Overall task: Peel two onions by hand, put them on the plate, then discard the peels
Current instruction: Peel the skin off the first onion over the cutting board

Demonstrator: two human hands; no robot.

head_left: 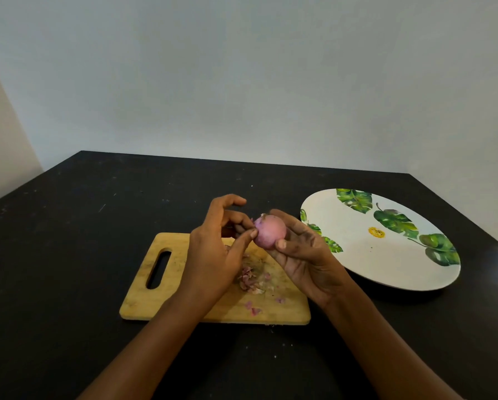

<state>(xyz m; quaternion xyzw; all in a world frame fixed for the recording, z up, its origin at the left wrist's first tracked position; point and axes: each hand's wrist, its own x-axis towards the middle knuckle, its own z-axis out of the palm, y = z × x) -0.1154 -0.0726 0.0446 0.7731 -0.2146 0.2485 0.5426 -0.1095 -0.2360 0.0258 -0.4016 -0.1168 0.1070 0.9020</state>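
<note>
Onion (271, 231): smooth, pink-purple, mostly bare, with a scrap of dry skin at its top end, held in the air over the cutting board (144, 287), just left of the plate (357, 255). Right hand (302, 261) cradles it from below, fingers curled round it and thumb on its front; left hand (213, 252) pinches its left end between thumb and fingertips. Loose pink peels (250, 280) sit heaped on the board; the plate print is green leaves plus a yellow mark, too small to read.
</note>
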